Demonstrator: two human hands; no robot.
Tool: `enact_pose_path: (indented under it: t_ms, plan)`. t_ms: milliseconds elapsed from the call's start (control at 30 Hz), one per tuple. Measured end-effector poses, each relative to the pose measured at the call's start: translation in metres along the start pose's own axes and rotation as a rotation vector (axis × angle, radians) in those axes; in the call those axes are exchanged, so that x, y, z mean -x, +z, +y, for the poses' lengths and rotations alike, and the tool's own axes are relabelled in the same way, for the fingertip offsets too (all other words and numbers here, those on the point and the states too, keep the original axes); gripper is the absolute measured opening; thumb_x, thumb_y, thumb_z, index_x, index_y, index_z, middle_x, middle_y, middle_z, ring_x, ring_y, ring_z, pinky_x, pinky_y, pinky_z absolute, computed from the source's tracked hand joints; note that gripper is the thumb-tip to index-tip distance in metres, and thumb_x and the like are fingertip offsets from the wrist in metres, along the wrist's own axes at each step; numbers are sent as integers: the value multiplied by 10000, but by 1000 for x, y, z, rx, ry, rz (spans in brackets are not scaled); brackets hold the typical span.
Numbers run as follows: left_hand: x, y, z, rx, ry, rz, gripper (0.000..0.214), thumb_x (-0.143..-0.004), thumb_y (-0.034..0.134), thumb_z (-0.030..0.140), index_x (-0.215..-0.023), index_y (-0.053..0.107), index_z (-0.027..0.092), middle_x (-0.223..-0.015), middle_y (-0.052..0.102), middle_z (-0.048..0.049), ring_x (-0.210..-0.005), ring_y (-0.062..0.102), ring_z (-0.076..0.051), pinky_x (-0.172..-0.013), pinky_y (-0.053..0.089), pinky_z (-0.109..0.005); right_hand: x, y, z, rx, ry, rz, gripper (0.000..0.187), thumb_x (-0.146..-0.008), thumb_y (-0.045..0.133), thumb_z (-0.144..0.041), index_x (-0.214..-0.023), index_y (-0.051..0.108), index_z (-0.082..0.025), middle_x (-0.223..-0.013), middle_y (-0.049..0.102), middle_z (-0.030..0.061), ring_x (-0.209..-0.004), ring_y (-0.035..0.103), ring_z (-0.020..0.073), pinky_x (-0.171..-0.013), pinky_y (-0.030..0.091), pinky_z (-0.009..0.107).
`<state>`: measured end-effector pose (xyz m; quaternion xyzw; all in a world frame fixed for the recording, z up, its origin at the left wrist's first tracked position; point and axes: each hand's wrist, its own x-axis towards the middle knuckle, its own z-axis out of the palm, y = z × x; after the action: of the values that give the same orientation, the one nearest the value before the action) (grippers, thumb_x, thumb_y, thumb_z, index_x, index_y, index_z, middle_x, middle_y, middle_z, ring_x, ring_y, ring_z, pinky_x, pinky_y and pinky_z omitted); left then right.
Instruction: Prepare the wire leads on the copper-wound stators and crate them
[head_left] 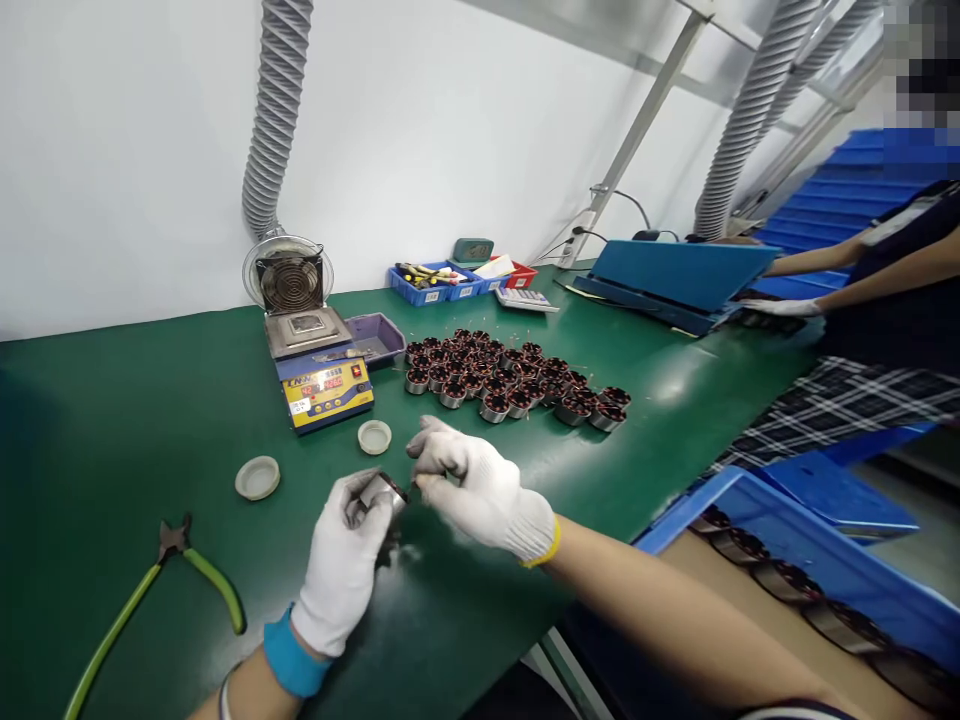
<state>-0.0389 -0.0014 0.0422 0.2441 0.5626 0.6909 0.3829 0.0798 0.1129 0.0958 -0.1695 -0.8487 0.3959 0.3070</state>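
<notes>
Left grip (346,550) around a stator (387,488), right grip (474,486) unclear, more stators (784,580) in blue crate (825,552), tools (421,273) in tray (409,291)

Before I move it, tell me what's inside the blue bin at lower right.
The blue bin shows a row of coils, plus a brown sheet. Whatever lies under the sheet or behind the right forearm is covered and cannot be seen.
</notes>
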Motion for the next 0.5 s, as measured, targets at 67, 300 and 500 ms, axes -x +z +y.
enact_pose_path:
  t_ms: [67, 300, 500]
  plan:
    - [-3, 0, -6, -124, 164, 136, 373, -673, 772, 359, -967, 610, 196, -925, 664, -38, -830, 624, -181, -778, 505, -307, -3, 5, 13, -265, 269, 134, 110, -653, 562, -210, -545, 546, -199, -675, 630, 19, -775, 615, 191, -869, 494, 387]
    - [-2, -12, 0, 95, 104, 40, 347, -736, 655, 372, -1031, 583, 205, -910, 648, -37, -743, 605, -187, -708, 502, -336, -6, -8, 35, -569, 494, 357, 126, -636, 648, -305, -676, 653, -186, -639, 623, -5, -643, 569, 136, -649, 502, 276]
    - [7, -9, 22, 527, -366, -111, 256, -656, 520, 281, -842, 606, 128, -706, 654, -115, -494, 520, -178, -456, 387, -274, 25, 15, 20, -276, 324, -203, 415, -693, 675, -269, -1094, 670, -161, -1112, 681, 96, -1029, 630, 221, -919, 493, 391]
